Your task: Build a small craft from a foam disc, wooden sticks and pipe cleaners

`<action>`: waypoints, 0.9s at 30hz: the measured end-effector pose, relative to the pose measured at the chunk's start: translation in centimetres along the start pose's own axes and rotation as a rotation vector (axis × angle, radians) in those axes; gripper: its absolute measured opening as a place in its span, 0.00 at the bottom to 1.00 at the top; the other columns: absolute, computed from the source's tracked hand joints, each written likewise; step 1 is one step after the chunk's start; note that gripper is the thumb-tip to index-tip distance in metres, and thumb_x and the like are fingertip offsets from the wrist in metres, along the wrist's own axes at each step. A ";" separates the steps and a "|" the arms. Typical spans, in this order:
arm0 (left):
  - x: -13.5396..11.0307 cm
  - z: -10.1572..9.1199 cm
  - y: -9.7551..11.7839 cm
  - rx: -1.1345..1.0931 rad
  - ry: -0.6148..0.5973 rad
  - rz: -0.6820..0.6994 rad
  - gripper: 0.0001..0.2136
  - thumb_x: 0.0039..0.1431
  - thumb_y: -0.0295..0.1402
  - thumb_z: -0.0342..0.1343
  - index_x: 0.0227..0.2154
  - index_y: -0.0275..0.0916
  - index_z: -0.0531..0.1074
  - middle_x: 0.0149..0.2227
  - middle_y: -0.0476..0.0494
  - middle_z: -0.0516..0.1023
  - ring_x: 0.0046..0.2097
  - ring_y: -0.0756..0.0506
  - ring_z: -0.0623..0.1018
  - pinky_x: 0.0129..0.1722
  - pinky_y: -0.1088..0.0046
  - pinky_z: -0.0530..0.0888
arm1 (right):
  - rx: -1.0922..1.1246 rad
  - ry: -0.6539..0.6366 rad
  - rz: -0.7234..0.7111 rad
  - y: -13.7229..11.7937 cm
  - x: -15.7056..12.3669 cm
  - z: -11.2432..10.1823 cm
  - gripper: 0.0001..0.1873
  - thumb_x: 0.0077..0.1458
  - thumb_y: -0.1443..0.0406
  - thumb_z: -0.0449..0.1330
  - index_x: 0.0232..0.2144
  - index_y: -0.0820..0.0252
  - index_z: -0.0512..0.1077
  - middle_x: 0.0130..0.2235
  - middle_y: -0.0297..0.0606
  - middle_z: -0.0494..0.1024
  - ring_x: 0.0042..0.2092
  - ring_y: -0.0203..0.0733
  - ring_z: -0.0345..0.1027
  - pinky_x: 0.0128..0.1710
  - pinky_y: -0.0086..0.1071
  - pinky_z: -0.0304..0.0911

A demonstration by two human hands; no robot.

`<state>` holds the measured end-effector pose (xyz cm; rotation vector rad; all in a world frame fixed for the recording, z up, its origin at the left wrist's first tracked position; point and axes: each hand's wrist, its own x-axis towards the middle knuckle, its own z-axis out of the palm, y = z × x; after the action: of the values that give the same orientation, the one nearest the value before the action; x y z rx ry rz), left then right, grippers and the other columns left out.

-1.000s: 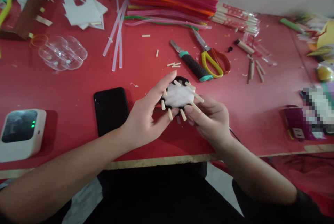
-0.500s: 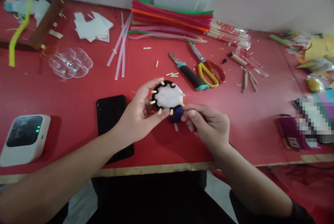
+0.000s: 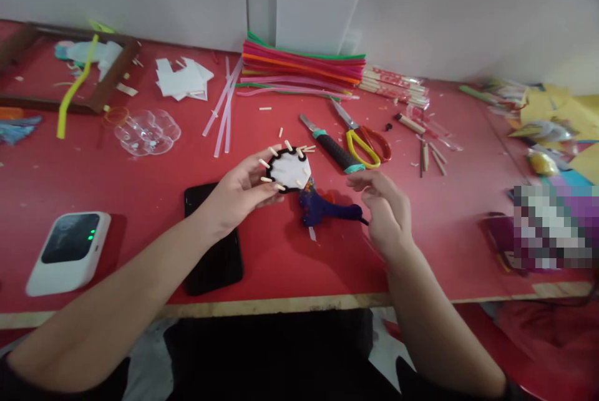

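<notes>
My left hand (image 3: 248,186) is closed around the edge of a small white disc (image 3: 289,170), thumb in front and fingers behind. Short wooden pegs (image 3: 272,151) stand up around the disc's rim, with a black fuzzy strip (image 3: 268,170) winding between them; the disc's right side shows no black strip. Just below and right of the disc, a dark blue glue gun (image 3: 322,207) lies on the red table. My right hand (image 3: 386,207) hovers beyond the glue gun's handle end, its fingers loosely bent and apart, holding nothing I can see.
Behind my hands lie a black-handled knife (image 3: 334,148), scissors (image 3: 369,145) and a bundle of coloured pipe cleaners (image 3: 304,67). A black phone (image 3: 215,257) lies under my left forearm. A white device (image 3: 70,254) is at left, a clear flower-shaped tray (image 3: 147,133) beyond it.
My right hand has come away from the disc toward the right and loosened its pinch. My left hand has shifted left with the disc, which is tilted differently. The glue gun is now uncovered.
</notes>
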<state>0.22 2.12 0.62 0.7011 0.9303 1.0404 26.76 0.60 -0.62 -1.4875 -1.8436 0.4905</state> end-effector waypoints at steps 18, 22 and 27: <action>0.1 -0.7 1.1 -0.155 -0.010 -0.212 0.07 0.56 0.23 0.66 0.38 0.34 0.81 0.29 0.46 0.80 0.28 0.52 0.79 0.27 0.79 0.78 | -0.321 -0.208 -0.096 6.6 -4.0 -4.9 0.19 0.62 0.67 0.52 0.49 0.50 0.78 0.52 0.47 0.76 0.55 0.56 0.71 0.56 0.57 0.67; 0.1 -0.6 1.4 -0.119 0.020 -0.265 0.08 0.60 0.23 0.62 0.43 0.34 0.79 0.29 0.44 0.82 0.27 0.49 0.82 0.25 0.78 0.79 | -0.481 -0.126 -0.090 10.6 -3.8 -8.4 0.21 0.61 0.67 0.50 0.46 0.51 0.81 0.55 0.52 0.76 0.56 0.63 0.69 0.56 0.62 0.63; 0.0 -0.2 1.1 -0.037 0.061 -0.170 0.11 0.59 0.20 0.63 0.44 0.35 0.76 0.31 0.45 0.82 0.28 0.48 0.83 0.28 0.75 0.81 | -0.499 -0.036 -0.126 13.7 -2.2 -10.6 0.19 0.58 0.66 0.52 0.39 0.48 0.82 0.52 0.47 0.77 0.55 0.66 0.71 0.56 0.68 0.60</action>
<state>-0.37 2.51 1.46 0.5523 1.0032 0.9299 43.98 0.72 -3.30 -1.6657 -2.1769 -0.0112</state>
